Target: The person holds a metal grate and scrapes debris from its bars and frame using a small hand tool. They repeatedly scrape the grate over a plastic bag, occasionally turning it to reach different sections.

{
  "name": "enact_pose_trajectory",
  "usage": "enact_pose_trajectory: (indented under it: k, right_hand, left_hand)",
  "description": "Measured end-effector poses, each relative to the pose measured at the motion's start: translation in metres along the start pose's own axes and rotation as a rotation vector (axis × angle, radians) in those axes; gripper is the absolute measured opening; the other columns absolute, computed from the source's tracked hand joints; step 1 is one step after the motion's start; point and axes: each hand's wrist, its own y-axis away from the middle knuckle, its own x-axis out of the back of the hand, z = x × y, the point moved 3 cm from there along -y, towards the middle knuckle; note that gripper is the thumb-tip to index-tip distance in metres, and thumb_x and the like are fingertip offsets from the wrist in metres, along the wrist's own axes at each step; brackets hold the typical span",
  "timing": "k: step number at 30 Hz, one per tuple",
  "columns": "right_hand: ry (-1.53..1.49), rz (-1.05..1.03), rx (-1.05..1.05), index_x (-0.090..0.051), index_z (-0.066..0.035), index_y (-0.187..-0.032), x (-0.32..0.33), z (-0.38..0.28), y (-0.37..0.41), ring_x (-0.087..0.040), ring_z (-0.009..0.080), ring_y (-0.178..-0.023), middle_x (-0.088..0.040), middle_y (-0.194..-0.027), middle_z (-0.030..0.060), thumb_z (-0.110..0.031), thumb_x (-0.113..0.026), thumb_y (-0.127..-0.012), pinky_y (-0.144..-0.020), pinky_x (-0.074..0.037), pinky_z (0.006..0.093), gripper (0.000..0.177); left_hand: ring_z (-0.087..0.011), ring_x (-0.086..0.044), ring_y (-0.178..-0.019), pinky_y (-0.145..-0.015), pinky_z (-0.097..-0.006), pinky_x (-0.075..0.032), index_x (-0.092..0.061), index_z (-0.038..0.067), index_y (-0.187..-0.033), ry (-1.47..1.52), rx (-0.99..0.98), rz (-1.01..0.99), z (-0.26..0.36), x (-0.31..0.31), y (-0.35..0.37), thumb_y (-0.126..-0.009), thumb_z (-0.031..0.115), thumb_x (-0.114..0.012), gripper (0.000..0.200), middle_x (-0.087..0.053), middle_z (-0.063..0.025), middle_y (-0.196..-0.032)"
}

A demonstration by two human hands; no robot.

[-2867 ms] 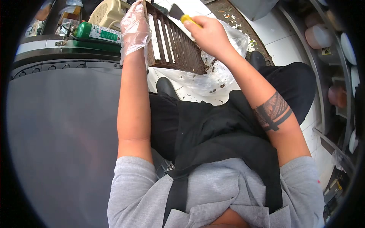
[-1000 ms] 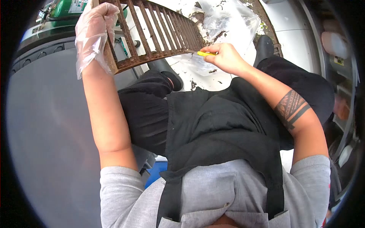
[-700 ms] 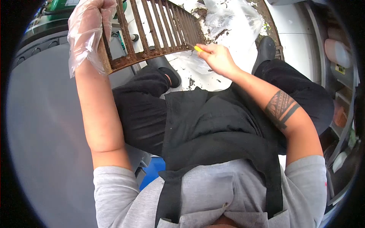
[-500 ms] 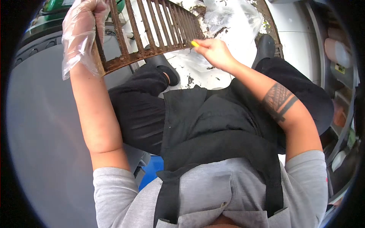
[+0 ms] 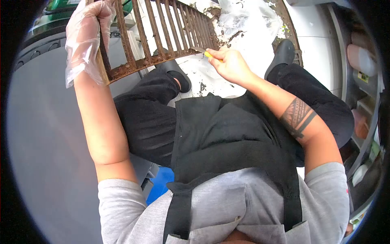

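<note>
My left hand (image 5: 87, 36), in a clear plastic glove, is wrapped round the near left end of a rusty metal grate (image 5: 142, 64). The grate is held tilted, its slats running away from me, with brown crumbly dirt along its near rail. In my bare right hand (image 5: 231, 65) is a small yellow-handled knife (image 5: 208, 54), gripped by the handle. Its short metal blade points left and meets or lies very close to the grate's near rail; contact cannot be made out.
Clear plastic sheeting (image 5: 248, 18) lies on the white tiled floor with dark scraps on it. A floor drain channel (image 5: 297, 55) runs beyond my right shoe. A grey surface (image 5: 53, 122) stands at my left, metal shelving (image 5: 351, 81) with containers at my right.
My right hand has shifted slightly down and the knife's blade now shows at the grate's rail. The grate and my left hand have barely moved. My right leg has shifted slightly.
</note>
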Motion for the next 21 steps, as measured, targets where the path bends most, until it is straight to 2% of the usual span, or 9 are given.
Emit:
enact_pose_trajectory:
  k: [3,5,8,9,11,13,15,17,21]
  right_hand:
    - [-0.027,-0.007,0.031,-0.073,-0.008,-0.127,0.0,0.007,-0.02,-0.071,0.0299,-0.091,-0.073,-0.099,0.0189,-0.028,-0.067,-0.096,-0.085,-0.055,0.0365,0.037]
    - [-0.052,-0.024,0.057,-0.073,-0.008,-0.126,0.0,0.006,-0.027,-0.071,0.0299,-0.089,-0.072,-0.097,0.0187,-0.027,-0.068,-0.096,-0.084,-0.055,0.0369,0.036]
    - [0.007,-0.006,0.013,-0.075,-0.009,-0.124,-0.007,-0.003,-0.012,-0.07,0.0328,-0.085,-0.07,-0.09,0.02,-0.028,-0.067,-0.097,-0.083,-0.055,0.0405,0.034]
    - [0.011,-0.006,0.017,-0.075,-0.009,-0.124,-0.011,-0.006,-0.007,-0.07,0.0328,-0.085,-0.07,-0.09,0.02,-0.028,-0.067,-0.097,-0.083,-0.055,0.0405,0.034]
    - [-0.144,0.153,-0.032,-0.073,-0.008,-0.125,-0.023,0.002,0.001,-0.069,0.0446,-0.088,-0.069,-0.09,0.0252,-0.037,-0.058,-0.102,-0.084,-0.055,0.0502,0.041]
    - [-0.07,0.156,-0.103,-0.073,-0.009,-0.123,-0.015,-0.004,-0.034,-0.071,0.0427,-0.088,-0.07,-0.09,0.0245,-0.035,-0.057,-0.101,-0.083,-0.055,0.0494,0.038]
    - [-0.09,0.358,0.066,-0.075,-0.008,-0.118,0.001,-0.01,-0.074,-0.072,0.0398,-0.089,-0.073,-0.092,0.0229,-0.034,-0.058,-0.099,-0.082,-0.057,0.0467,0.036]
    - [-0.124,0.299,-0.019,-0.076,-0.008,-0.114,0.014,-0.004,-0.096,-0.073,0.0375,-0.09,-0.074,-0.094,0.0214,-0.034,-0.058,-0.097,-0.084,-0.058,0.0447,0.036]
    - [-0.019,0.261,0.046,-0.076,-0.009,-0.115,0.0,-0.006,-0.054,-0.072,0.0416,-0.089,-0.073,-0.09,0.0236,-0.034,-0.057,-0.097,-0.085,-0.057,0.0491,0.036]
  left_hand:
    - [-0.011,-0.052,-0.062,-0.052,-0.0203,-0.044,-0.051,-0.013,-0.138,-0.16,0.011,-0.134,-0.004,0.017,-0.022,-0.071,-0.008,-0.047,0.067,-0.06,-0.0108,-0.084]
    - [-0.0124,-0.054,-0.06,-0.052,-0.0209,-0.043,-0.052,-0.013,-0.136,-0.034,0.014,0.023,-0.007,0.01,-0.028,-0.071,-0.009,-0.046,0.065,-0.06,-0.0089,-0.084]
    - [-0.0121,-0.065,-0.074,-0.052,-0.0209,-0.049,-0.054,-0.003,-0.144,-0.175,0.043,-0.113,-0.004,0.013,-0.04,-0.081,-0.001,-0.053,0.063,-0.071,-0.0108,-0.101]
    - [-0.0125,-0.063,-0.071,-0.052,-0.0216,-0.048,-0.057,-0.003,-0.137,-0.108,0.051,-0.101,0.0,0.008,-0.039,-0.079,-0.003,-0.053,0.059,-0.069,-0.0099,-0.096]
    - [-0.0132,-0.06,-0.066,-0.052,-0.023,-0.046,-0.061,-0.004,-0.125,0.021,0.07,-0.081,0.01,-0.008,-0.026,-0.074,-0.005,-0.053,0.051,-0.065,-0.0082,-0.086]
    - [-0.014,-0.057,-0.061,-0.052,-0.0245,-0.043,-0.065,-0.006,-0.112,0.138,0.104,-0.066,0.015,-0.021,-0.011,-0.07,-0.008,-0.053,0.044,-0.06,-0.0065,-0.076]
    - [-0.0144,-0.055,-0.058,-0.052,-0.0252,-0.042,-0.068,-0.006,-0.106,0.197,0.122,-0.067,0.005,-0.012,-0.018,-0.068,-0.009,-0.053,0.041,-0.058,-0.0056,-0.071]
    - [-0.0189,-0.067,-0.106,-0.086,-0.0226,-0.055,-0.049,-0.006,-0.146,-0.115,0.007,-0.187,-0.019,0.02,-0.048,-0.078,-0.006,-0.049,0.068,-0.063,-0.0142,-0.119]
    - [-0.0198,-0.067,-0.103,-0.086,-0.0235,-0.054,-0.051,-0.008,-0.143,-0.17,-0.025,-0.198,-0.014,0.022,-0.053,-0.077,-0.006,-0.049,0.065,-0.064,-0.0146,-0.116]
